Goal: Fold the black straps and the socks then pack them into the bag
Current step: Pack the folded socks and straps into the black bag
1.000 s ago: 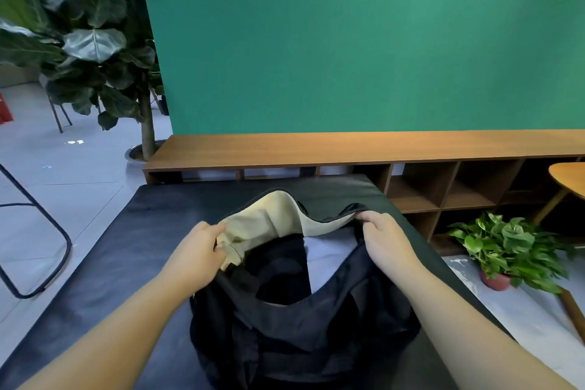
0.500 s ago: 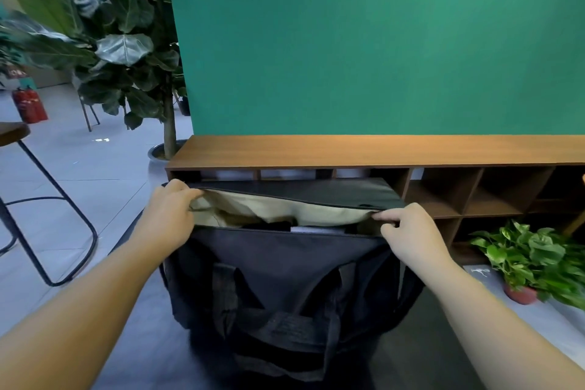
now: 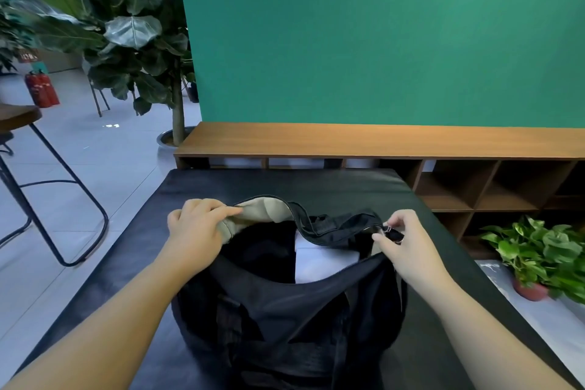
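Fingers (image 3: 221, 210) of my left hand (image 3: 194, 228) curl over the beige-lined rim at the left end of the bag's mouth, thumb and forefinger pinching the fabric. On the other side, my right hand (image 3: 408, 239) pinches the small zipper pull (image 3: 391, 231) at the right end of the opening, fingertips pressed together on it.

I see the black bag (image 3: 285, 310) standing on the dark worktop (image 3: 332, 184) just in front of me, its mouth gaping between my two hands. Inside it I can make out dark folded material on the left and something white (image 3: 311, 258) on the right; whether those are the straps and socks I cannot tell.

Beyond the worktop runs a low wooden shelf unit (image 3: 364, 139) against a green wall (image 3: 380, 35). A large-leafed tree (image 3: 133, 32) stands to the left, a metal-legged stool (image 3: 19, 117) at the far left, and a small potted plant (image 3: 538, 250) on the floor to the right.
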Tool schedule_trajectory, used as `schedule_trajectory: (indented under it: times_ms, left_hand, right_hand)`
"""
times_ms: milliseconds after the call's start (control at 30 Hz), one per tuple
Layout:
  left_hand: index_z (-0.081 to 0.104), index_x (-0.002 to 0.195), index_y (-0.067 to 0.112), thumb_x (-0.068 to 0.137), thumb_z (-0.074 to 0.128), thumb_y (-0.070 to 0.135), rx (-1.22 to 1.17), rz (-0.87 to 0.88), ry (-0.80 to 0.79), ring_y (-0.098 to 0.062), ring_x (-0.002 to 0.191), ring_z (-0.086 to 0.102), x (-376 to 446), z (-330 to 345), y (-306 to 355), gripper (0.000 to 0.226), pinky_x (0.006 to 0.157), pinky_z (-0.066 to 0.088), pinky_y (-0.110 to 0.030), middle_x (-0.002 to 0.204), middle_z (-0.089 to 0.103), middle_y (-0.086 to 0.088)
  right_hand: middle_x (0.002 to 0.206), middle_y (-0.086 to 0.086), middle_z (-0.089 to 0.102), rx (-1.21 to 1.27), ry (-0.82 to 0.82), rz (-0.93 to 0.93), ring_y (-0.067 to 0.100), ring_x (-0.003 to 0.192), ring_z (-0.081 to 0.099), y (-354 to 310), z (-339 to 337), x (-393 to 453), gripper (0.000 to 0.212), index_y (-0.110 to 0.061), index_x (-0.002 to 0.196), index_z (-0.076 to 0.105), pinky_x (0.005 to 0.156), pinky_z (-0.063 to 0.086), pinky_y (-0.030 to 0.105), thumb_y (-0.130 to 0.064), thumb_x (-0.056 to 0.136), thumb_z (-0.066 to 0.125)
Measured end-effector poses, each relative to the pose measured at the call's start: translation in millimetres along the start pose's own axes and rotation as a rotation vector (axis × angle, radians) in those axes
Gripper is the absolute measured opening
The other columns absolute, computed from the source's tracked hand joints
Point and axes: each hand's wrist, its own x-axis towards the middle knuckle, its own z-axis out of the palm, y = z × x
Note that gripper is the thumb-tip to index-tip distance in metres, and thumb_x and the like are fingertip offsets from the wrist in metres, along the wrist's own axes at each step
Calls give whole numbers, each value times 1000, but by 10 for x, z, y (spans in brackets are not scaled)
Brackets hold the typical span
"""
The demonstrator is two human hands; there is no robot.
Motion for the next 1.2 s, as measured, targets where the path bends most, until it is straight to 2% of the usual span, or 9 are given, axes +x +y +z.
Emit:
schedule_trajectory:
  times_ms: [133,267,433,533,667,767,867,1033,1200]
  left_hand:
    - [65,112,40,86,43,2,-102,57,63,-13,118,36,-38,62,187,51,89,14,-28,117,55,16]
    - [69,100,36,77,38,14,-219,156,121,-10,111,40,-57,178,548,45,89,16,-30,108,58,17]
    - [67,101,38,81,45,19,-286,326,66,-4,109,37,-55,325,1083,35,81,11,-24,107,57,21]
    - [66,101,40,83,47,35,-310,393,26,-4,110,38,-57,417,1375,27,83,11,-24,106,58,22]
    - [61,112,41,83,36,59,-328,429,-90,-4,117,34,-66,461,1690,43,93,12,-28,116,55,23]
    - [49,131,38,94,46,47,-260,419,-220,-7,127,26,-17,476,1843,39,107,7,-35,132,44,22]
    - [37,140,34,97,43,31,-175,426,-298,-13,131,25,53,489,1935,44,111,5,-42,141,37,17]
    - [58,112,28,96,42,27,-62,438,-287,-20,106,44,150,472,2095,22,82,23,-33,109,49,5]
    - [56,83,22,97,45,31,-85,443,-292,-20,96,48,174,475,2098,19,82,37,-31,89,46,5]
  right_hand:
    - [100,-12,55,158,16,24,-3,94,51,14,52,-65,33,-23,106,51,70,35,2,-15,83,72]
    - [103,-17,57,258,57,32,-4,98,54,28,131,-170,22,-28,103,54,75,38,4,-16,88,65]
    - [107,-14,61,388,60,84,-4,103,56,85,189,-254,36,-34,96,54,77,41,3,2,91,52]
    - [106,-13,61,409,56,126,-3,100,58,112,191,-260,39,-33,98,54,75,43,7,5,88,53]
    - [104,-7,61,480,70,179,5,94,61,112,194,-233,41,-31,96,54,68,47,12,8,84,56]
    - [101,-5,62,504,77,191,5,92,61,94,164,-204,41,-28,94,55,72,48,15,11,81,56]
    - [98,-6,64,478,82,175,6,92,62,79,103,-186,40,-27,92,57,70,47,13,12,80,55]
    - [92,-7,65,408,80,140,6,88,61,28,30,-174,41,-28,89,60,69,48,11,11,79,52]
    - [93,-7,64,389,88,123,7,88,60,38,21,-202,37,-29,91,59,71,48,12,7,84,55]
